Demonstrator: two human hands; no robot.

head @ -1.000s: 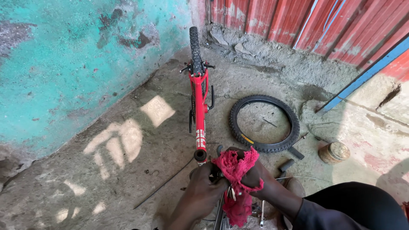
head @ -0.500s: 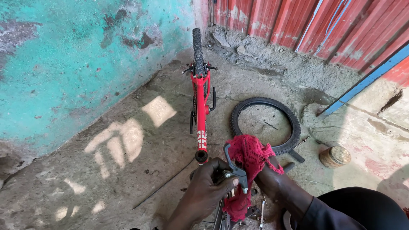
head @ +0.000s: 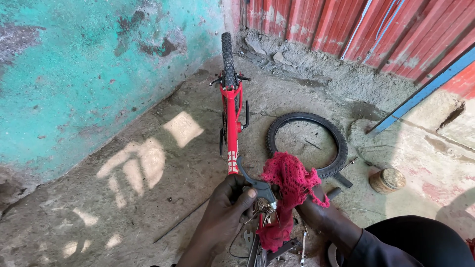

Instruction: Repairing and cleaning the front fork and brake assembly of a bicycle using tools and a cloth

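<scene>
A red bicycle frame stands upside down in front of me, its rear tyre pointing at the far wall. My left hand grips a grey brake lever near the frame's close end. My right hand is mostly hidden under a red knitted cloth, which it presses against the lever. The cloth hangs down over the metal parts below the lever.
A loose black tyre lies on the concrete to the right, with a round tin beyond it. A thin metal rod lies on the floor at left. A turquoise wall and red corrugated sheets close the space.
The red cloth has been lifted from lower down onto the brake lever, and my left hand has moved up with the lever. The view has tilted slightly.
</scene>
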